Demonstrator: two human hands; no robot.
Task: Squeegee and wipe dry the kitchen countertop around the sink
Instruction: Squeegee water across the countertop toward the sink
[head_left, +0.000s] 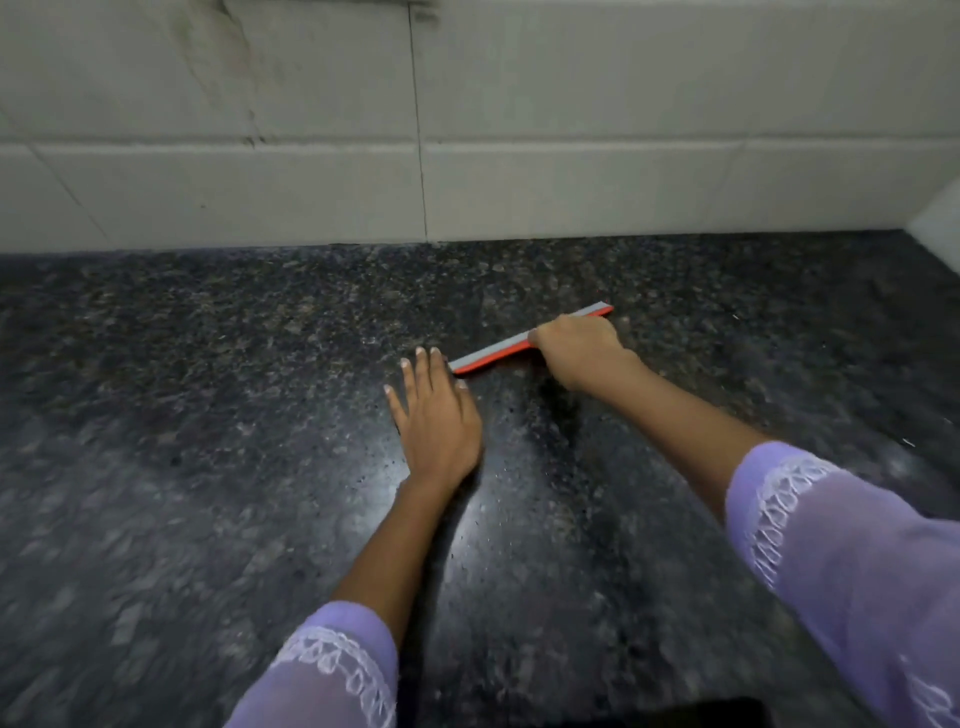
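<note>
A squeegee (524, 343) is gripped by the right hand (574, 348), its blade laid on the dark countertop (208, 415) near the tiled wall (311, 156); the left hand (434, 421) is pressed flat, holding nothing. Droplets are seen nearby; squeegeeing is judged unfinished, wiping not begun. No sink is shown.

Lilac sheer sleeves (857, 561) w/ white lace cuff trim, both arms.

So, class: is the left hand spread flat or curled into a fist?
Spread flat. The left hand lies palm-down on the countertop, fingers extended towards the squeegee.
</note>
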